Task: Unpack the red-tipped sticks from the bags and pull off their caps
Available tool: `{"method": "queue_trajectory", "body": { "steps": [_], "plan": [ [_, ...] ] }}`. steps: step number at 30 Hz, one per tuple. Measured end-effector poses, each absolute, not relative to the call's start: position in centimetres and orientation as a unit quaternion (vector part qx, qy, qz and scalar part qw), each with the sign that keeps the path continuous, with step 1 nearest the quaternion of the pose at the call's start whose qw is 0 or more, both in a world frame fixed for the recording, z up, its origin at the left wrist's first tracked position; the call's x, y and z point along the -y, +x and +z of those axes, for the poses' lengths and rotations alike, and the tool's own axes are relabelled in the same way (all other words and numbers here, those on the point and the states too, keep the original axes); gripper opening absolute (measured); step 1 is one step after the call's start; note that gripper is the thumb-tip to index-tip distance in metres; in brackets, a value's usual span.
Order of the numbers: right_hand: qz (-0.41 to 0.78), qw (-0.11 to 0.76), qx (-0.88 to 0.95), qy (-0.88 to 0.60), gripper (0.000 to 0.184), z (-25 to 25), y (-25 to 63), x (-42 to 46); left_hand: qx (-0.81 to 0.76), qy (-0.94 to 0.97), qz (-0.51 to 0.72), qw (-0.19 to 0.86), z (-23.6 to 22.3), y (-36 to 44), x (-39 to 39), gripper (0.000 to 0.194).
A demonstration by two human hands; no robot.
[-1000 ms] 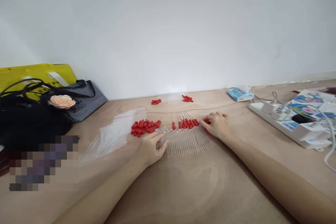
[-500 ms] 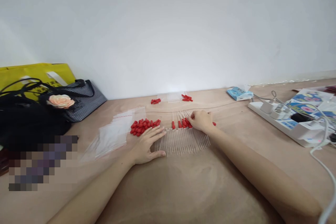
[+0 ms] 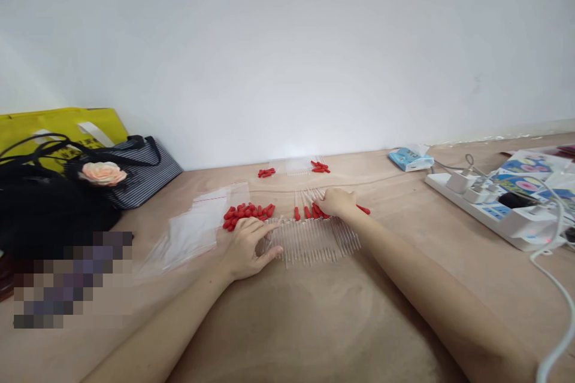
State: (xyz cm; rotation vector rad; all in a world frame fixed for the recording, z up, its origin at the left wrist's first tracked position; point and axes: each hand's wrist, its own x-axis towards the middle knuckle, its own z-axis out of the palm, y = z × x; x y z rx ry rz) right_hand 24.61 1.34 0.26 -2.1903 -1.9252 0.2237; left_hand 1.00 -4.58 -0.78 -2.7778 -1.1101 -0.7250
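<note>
A row of clear glass dropper tubes (image 3: 309, 241) lies side by side on the table. My left hand (image 3: 251, 248) rests at the row's left end, thumb and fingers apart, touching the nearest tubes. Just beyond it is a heap of red rubber bulbs (image 3: 242, 213). Above the row lie several droppers with red bulbs (image 3: 297, 213), their thin glass tips pointing away from me. My right hand (image 3: 338, 202) reaches over these, fingers closed at the red bulbs of a dropper; the fingertips are partly hidden. Another red bulb (image 3: 365, 210) shows to its right.
Clear zip bags (image 3: 193, 236) are stacked on the left, near a striped bag (image 3: 144, 173) and a yellow bag (image 3: 108, 122). By the wall lie bagged tubes (image 3: 299, 166) with red bulbs. A tissue pack (image 3: 411, 159) and a power strip (image 3: 476, 203) with cables are on the right.
My right hand has shifted slightly left over the red-bulbed droppers, showing more of the red bulb on its right. My left hand's fingers have drawn back a little, with the thumb raised.
</note>
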Motion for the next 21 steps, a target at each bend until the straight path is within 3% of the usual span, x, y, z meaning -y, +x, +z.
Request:
{"method": "queue_trajectory", "body": {
  "steps": [13,17,21],
  "plan": [
    [0.03,0.15,0.69,-0.708,0.033,1.6,25.1,1.0,0.342,-0.894,-0.289,0.004,-0.9,0.7,4.6,0.025],
    [-0.051,0.228,0.758,-0.609,0.024,0.3,26.5,3.8,0.37,-0.865,-0.336,0.052,-1.2,0.9,4.4,0.021],
    [-0.166,0.31,0.816,-0.459,0.028,-1.9,27.4,6.5,0.364,-0.858,-0.35,0.096,-1.1,1.6,4.6,0.034]
  ]
}}
